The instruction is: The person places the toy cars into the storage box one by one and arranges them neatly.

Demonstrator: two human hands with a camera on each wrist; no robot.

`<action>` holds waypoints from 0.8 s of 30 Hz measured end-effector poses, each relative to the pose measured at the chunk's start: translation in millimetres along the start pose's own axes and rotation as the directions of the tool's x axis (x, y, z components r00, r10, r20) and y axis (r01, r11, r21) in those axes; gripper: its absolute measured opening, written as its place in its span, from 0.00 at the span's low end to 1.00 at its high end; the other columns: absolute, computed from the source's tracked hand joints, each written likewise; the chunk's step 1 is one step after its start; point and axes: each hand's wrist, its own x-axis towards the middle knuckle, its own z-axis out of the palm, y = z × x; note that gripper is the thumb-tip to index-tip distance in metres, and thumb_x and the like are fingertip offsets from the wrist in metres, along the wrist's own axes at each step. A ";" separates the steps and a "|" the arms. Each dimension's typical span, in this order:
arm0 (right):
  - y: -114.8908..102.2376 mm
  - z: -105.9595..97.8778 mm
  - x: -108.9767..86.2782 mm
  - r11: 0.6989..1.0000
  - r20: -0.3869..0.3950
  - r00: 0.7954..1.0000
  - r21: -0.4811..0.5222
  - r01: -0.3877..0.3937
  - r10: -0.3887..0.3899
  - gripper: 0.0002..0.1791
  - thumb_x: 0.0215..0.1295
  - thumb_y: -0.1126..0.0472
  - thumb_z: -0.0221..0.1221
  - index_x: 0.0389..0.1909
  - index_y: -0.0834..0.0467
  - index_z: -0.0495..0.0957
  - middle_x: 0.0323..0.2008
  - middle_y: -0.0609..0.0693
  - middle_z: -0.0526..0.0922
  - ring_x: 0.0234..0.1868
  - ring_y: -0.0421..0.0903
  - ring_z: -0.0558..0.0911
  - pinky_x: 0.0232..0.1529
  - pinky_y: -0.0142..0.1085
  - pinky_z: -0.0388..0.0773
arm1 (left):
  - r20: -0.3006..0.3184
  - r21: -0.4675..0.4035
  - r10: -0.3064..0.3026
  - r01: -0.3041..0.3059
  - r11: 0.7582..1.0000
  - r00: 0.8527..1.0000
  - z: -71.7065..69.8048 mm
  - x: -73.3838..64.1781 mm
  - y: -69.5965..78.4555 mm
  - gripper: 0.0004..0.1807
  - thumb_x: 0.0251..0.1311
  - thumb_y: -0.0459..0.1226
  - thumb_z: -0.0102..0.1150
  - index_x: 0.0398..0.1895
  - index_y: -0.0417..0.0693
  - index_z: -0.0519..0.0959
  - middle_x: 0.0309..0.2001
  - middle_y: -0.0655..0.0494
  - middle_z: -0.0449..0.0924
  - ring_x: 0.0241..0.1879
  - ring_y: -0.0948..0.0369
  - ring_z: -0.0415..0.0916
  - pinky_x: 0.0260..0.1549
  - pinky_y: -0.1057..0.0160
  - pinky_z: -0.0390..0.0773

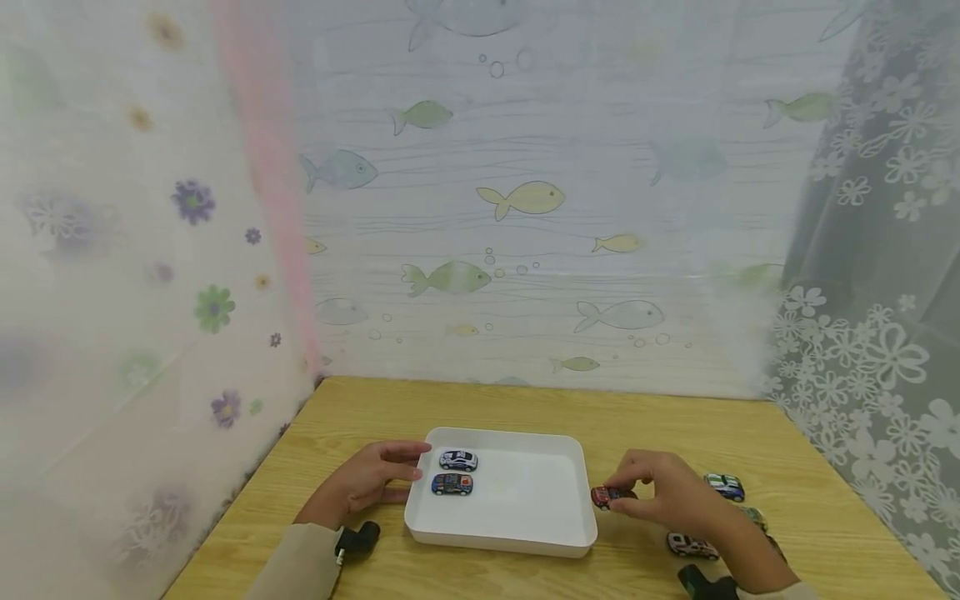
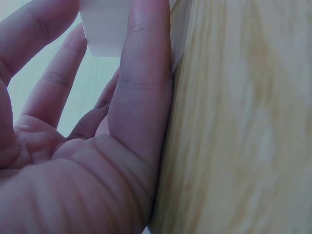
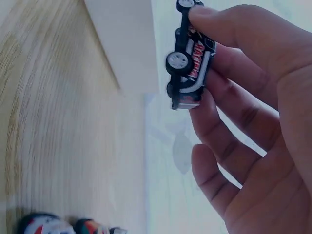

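Note:
Between thumb and fingers my right hand [image 1: 663, 492] pinches a small toy car [image 1: 602, 497], red in the head view, just right of the white tray [image 1: 517, 542]. The right wrist view shows the toy car [image 3: 192, 63] from its side, with black trim and silver wheels, lifted off the table. My left hand [image 1: 378, 477] rests on the table at the tray's left side, fingers extended, fingertips right at the rim. Inside the tray, at its left, a white toy car [image 1: 458, 460] sits behind a dark blue patterned toy car [image 1: 452, 484].
On the table [image 1: 360, 575] right of the tray stand several more toy cars: a white, green and blue one [image 1: 725, 487], a pale pink and black one [image 1: 692, 546], others partly hidden by my right forearm. Curtains with fish and flower prints [image 1: 525, 292] hang around the table.

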 end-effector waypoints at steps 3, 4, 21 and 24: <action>-3.3 1.3 4.1 1.000 -0.014 1.000 -0.003 0.019 -0.019 0.10 0.66 0.47 0.70 0.48 0.40 0.89 0.40 0.33 0.83 0.38 0.34 0.80 0.37 0.36 0.80 | 0.001 0.003 0.001 -0.001 1.000 1.000 0.0 0.4 -0.4 0.32 0.64 0.32 0.69 0.72 0.44 0.74 0.76 0.39 0.65 0.67 0.52 0.73 0.54 0.47 0.85; -4.2 1.8 5.8 1.000 -0.017 1.000 -0.001 0.026 -0.026 0.10 0.67 0.49 0.70 0.48 0.40 0.89 0.40 0.34 0.84 0.39 0.34 0.80 0.37 0.36 0.81 | 0.004 0.002 0.002 -0.002 1.000 1.000 0.0 0.4 -0.5 0.32 0.65 0.32 0.69 0.72 0.44 0.74 0.76 0.39 0.65 0.67 0.53 0.74 0.54 0.47 0.85; -29.3 13.5 39.9 0.988 -0.071 0.986 0.012 0.153 -0.152 0.12 0.72 0.55 0.66 0.54 0.46 0.87 0.46 0.37 0.84 0.45 0.39 0.83 0.43 0.37 0.85 | 0.028 -0.022 0.011 -0.011 1.000 1.000 -0.3 -1.1 -0.5 0.32 0.65 0.32 0.67 0.73 0.42 0.72 0.75 0.39 0.66 0.67 0.53 0.72 0.55 0.47 0.85; -35.9 16.5 47.4 0.987 -0.070 0.986 0.052 0.153 -0.149 0.12 0.71 0.56 0.66 0.53 0.49 0.87 0.46 0.40 0.85 0.45 0.39 0.83 0.42 0.35 0.86 | 0.024 -0.018 0.012 -0.011 1.000 1.000 -0.4 -1.0 -0.8 0.32 0.65 0.32 0.68 0.72 0.43 0.73 0.74 0.40 0.66 0.67 0.53 0.72 0.55 0.47 0.85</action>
